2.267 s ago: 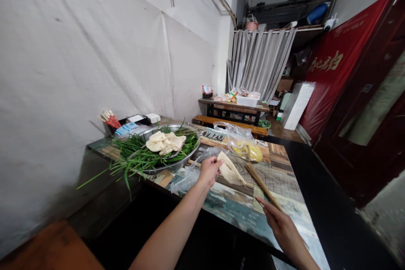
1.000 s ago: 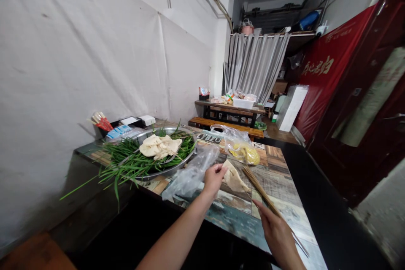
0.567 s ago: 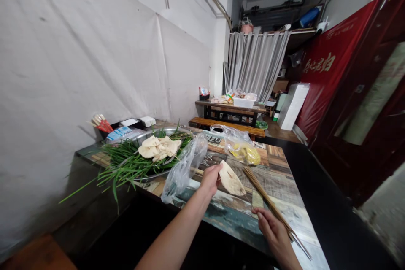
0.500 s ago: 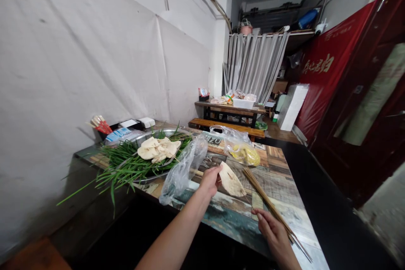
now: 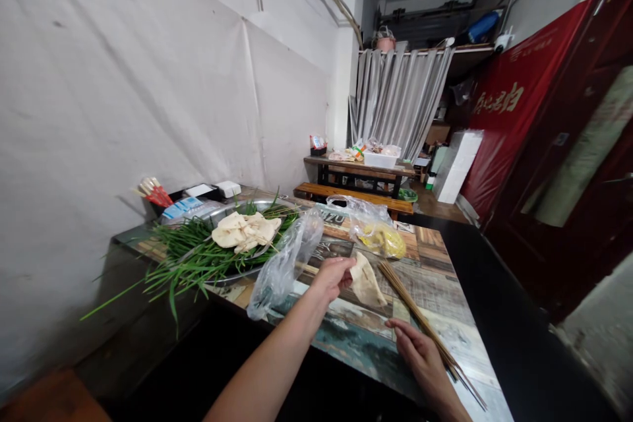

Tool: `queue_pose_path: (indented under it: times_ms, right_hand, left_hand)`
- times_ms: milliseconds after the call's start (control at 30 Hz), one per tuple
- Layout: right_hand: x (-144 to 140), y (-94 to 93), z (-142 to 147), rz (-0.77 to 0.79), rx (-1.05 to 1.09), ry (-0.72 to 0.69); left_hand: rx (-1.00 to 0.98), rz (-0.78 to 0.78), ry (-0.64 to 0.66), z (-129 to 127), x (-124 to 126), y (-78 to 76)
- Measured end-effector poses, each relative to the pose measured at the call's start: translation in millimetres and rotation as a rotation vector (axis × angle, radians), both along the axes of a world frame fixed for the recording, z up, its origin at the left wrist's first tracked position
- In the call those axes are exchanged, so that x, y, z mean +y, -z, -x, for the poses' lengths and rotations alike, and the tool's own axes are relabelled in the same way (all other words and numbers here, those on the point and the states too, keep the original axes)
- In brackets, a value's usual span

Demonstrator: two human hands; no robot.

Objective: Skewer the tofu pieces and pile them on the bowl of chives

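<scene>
Free room and obstacles on the surface [image 5: 435,250]. Bare patterned top lies open along the right edge, beyond the bundle of skewers [image 5: 420,320], and in a strip between the left hand [image 5: 332,275] and the right hand [image 5: 415,359]. The skewers run diagonally from mid-surface to the near right corner, barring a straight sweep across that side. A crumpled clear plastic bag [image 5: 284,260] stands up just left of the left hand, touching the metal tray [image 5: 232,270], whose chives [image 5: 188,257] overhang the left edge. A second bag of yellow food [image 5: 378,234] blocks the far middle. The wall [image 5: 123,92] closes the left side.
</scene>
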State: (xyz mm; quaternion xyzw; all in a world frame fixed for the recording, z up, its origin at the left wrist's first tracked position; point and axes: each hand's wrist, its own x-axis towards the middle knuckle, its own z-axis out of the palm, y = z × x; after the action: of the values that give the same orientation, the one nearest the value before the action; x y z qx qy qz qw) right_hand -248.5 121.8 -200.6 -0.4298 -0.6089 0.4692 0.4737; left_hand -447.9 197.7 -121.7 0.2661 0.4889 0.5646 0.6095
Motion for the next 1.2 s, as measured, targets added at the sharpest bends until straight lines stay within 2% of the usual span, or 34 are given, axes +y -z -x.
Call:
queue_pose_path:
  times_ms: [67,167,300,333,400,467,533,600,733,800,867,933,1033,1100,1200]
  right_hand:
    - [2.2,-0.4,2.2,0.058,0.049,-0.063]
    - [2.1,-4.5,8.9,0.110,0.137,-0.074]
    - [-0.8,-13.7,18.6,0.142,0.137,-0.097]
    - [-1.4,-15.3,19.5,0.139,0.125,-0.093]
    - [-2.7,-16.4,18.7,0.118,0.099,-0.076]
    - [-4.8,-14.3,15.1,0.050,0.021,-0.041]
    - [-6.9,-9.6,10.6,-0.031,-0.088,0.013]
    - [-7.9,-3.7,7.7,-0.085,-0.181,0.052]
    - [-5.8,6.0,12.1,-0.105,-0.232,0.056]
    - [-5.3,7.6,19.5,-0.104,-0.232,0.052]
    - [-6.5,3.9,29.4,-0.112,-0.229,0.039]
    - [-8.5,-8.2,41.6,-0.136,-0.229,0.031]
    - [-9.5,-45.7,66.3,-0.195,-0.209,0.036]
    - [-7.8,-80.2,88.8,-0.248,-0.191,0.005]
    - [-4.0,-132.7,133.0,-0.388,-0.195,-0.114]
  left_hand:
    - [0.001,-0.021,0.021,-4.7,-3.2,-3.0]
    - [-0.046,-0.134,0.034,-10.9,-10.7,-5.3]
    - [-0.083,-0.223,0.168,-12.9,-18.1,-2.9]
    - [-0.074,-0.218,0.158,-11.9,-18.1,-2.3]
    - [-0.062,-0.215,0.049,-8.3,-16.1,-2.6]
    - [-0.054,-0.218,-0.074,-3.9,-13.8,-4.7]
    - [-0.050,-0.215,-0.135,-1.3,-14.4,-6.7]
    - [-0.066,-0.209,-0.130,-2.7,-18.8,-6.3]
    - [-0.135,-0.220,-0.083,-13.6,-29.7,1.8]
    - [-0.145,-0.212,-0.087,-16.0,-33.3,3.7]
    - [-0.159,-0.192,-0.095,-12.9,-37.6,-0.9]
    - [-0.179,-0.201,-0.094,-4.6,-45.8,-12.7]
    - [-0.146,-0.354,-0.111,12.9,-72.3,-36.6]
    - [-0.043,-0.484,-0.197,25.8,-100.4,-49.3]
    - [0.236,-0.555,-0.417,49.1,-148.2,-59.3]
